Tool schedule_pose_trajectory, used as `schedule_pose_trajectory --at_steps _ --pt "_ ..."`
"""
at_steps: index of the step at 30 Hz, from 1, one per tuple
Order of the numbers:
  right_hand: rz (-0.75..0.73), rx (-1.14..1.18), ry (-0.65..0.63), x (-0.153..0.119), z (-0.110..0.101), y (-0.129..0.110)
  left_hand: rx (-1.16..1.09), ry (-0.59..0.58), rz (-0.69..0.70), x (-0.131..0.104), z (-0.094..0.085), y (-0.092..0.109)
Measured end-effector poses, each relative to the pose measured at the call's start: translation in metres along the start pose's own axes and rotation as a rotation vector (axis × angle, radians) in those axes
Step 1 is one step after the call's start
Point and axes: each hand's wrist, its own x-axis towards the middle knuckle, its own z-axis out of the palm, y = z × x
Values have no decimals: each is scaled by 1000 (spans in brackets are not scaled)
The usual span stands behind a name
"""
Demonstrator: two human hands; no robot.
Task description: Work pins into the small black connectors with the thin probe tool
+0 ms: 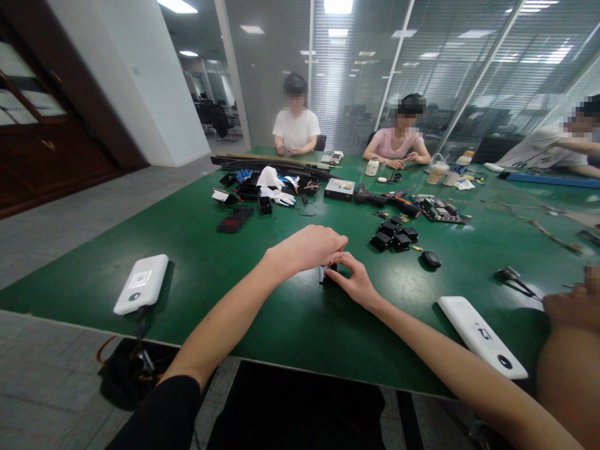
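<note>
My left hand [315, 242] is closed, back of the hand up, over the middle of the green table [262, 319]. Its fingertips are hidden, so whatever they pinch does not show. Just below and to the right, my right hand [355, 280] has thumb and fingers closed around a small black part with a silvery edge [322, 275]. The two hands touch or nearly touch at the fingertips. Ahead to the right lies a cluster of small black box-shaped parts [394, 236], with a black computer mouse [430, 259] beside it.
White power banks lie left [143, 284] and right [482, 337]. Further back are white gloves [277, 187], a metal drive [339, 189], a power drill [375, 195] and a circuit board [443, 208]. Several people sit around the table; a co-worker's arm [569, 350] reaches in at right.
</note>
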Motion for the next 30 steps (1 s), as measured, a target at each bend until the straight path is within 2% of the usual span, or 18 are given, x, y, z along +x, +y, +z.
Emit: schedule_pose_trajectory --at_steps 7,19,26,30 --pt "-14 -30 62 2 3 4 -6 5 -2 0 2 -2" --pt "-52 -47 -8 1 3 -3 -20 21 -13 -4 -4 -3" --pt "99 -13 85 4 7 1 -22 13 -9 -4 -3 -4" --pt "126 19 95 5 10 5 -24 11 -16 -5 -4 -4"
